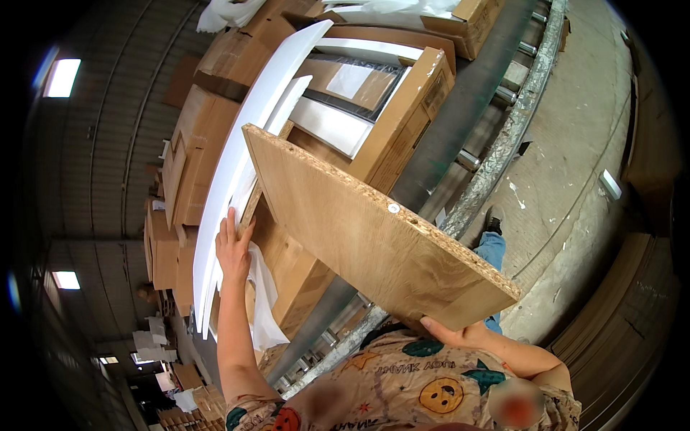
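Worker's left arm stretched forward, left hand [233,249] spread loosely against white foam [228,188], right elbow bent, right hand [454,333] gripping tilted board [345,228] by its edge

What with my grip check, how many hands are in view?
2: the left hand by the long white strips, and the right hand on the near edge of the wood-grain board, partly hidden.

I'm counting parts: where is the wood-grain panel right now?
In the head view, the wood-grain panel is at the centre, right of the left hand, with the right hand gripping its near edge.
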Action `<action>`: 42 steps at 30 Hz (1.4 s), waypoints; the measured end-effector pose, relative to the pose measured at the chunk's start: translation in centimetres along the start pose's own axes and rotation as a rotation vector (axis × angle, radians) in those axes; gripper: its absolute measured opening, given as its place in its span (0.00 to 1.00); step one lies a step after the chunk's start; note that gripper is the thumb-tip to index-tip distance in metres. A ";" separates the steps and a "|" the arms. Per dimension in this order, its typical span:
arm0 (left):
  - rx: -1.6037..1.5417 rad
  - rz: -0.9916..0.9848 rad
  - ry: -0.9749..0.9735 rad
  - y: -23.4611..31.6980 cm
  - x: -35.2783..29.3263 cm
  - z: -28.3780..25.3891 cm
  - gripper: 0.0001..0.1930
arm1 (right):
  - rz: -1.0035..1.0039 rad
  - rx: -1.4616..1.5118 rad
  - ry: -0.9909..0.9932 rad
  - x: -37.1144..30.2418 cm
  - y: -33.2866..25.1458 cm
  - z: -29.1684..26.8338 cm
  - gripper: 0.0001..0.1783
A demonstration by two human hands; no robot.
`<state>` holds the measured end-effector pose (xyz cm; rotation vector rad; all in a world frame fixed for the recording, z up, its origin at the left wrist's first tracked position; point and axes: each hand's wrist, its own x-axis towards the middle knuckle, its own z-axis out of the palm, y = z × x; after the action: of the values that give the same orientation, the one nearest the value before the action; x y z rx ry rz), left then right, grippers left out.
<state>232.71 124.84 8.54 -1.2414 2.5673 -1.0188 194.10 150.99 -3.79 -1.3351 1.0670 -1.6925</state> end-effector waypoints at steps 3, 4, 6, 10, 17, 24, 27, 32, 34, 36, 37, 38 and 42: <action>-0.001 -0.002 -0.004 0.3 0.4 -0.4 0.34 | 0.039 0.009 0.008 -0.1 0.0 -0.2 0.22; -0.002 0.005 0.018 0.2 0.3 -0.1 0.33 | 0.075 0.021 0.013 -0.1 -0.3 -0.1 0.23; 0.000 0.007 0.050 -0.4 -0.6 0.4 0.33 | 0.220 0.044 0.020 0.2 -1.1 -0.3 0.24; -0.019 -0.029 0.047 -1.2 -0.4 -0.1 0.33 | 0.615 0.211 0.089 1.6 -0.8 -2.5 0.29; -0.016 -0.044 0.073 -1.9 -0.2 -0.4 0.30 | 0.763 0.394 0.266 4.9 -2.7 -6.4 0.35; -0.026 -0.070 0.142 -2.5 -0.9 0.2 0.28 | 0.772 0.522 0.075 9.4 -3.9 -2.0 0.25; -0.051 -0.092 0.152 -2.6 -0.7 -0.1 0.27 | 0.786 0.557 0.015 11.4 -3.5 2.4 0.24; -0.098 -0.122 0.132 -2.5 -0.5 -0.2 0.28 | 0.831 0.678 0.020 13.1 -1.3 8.6 0.28; -0.098 -0.127 0.116 -2.4 -1.0 0.1 0.28 | 0.793 0.712 -0.004 13.9 0.3 10.6 0.28; -0.039 -0.117 0.118 -2.4 -1.2 0.1 0.26 | 0.771 0.691 0.022 14.7 1.6 12.6 0.28; -0.005 -0.110 0.118 -2.5 -1.3 0.0 0.24 | 0.769 0.678 0.045 15.2 2.5 13.6 0.27; -0.018 -0.124 0.089 -2.3 -1.2 0.1 0.24 | 0.765 0.665 0.070 15.6 3.3 14.3 0.27; -0.038 -0.116 0.130 -2.4 -1.2 1.5 0.24 | 0.816 0.676 0.093 17.0 5.5 17.2 0.24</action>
<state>235.66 123.86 8.65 -1.3924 2.6488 -1.1127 207.64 130.52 -0.22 -0.3106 0.8027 -1.2902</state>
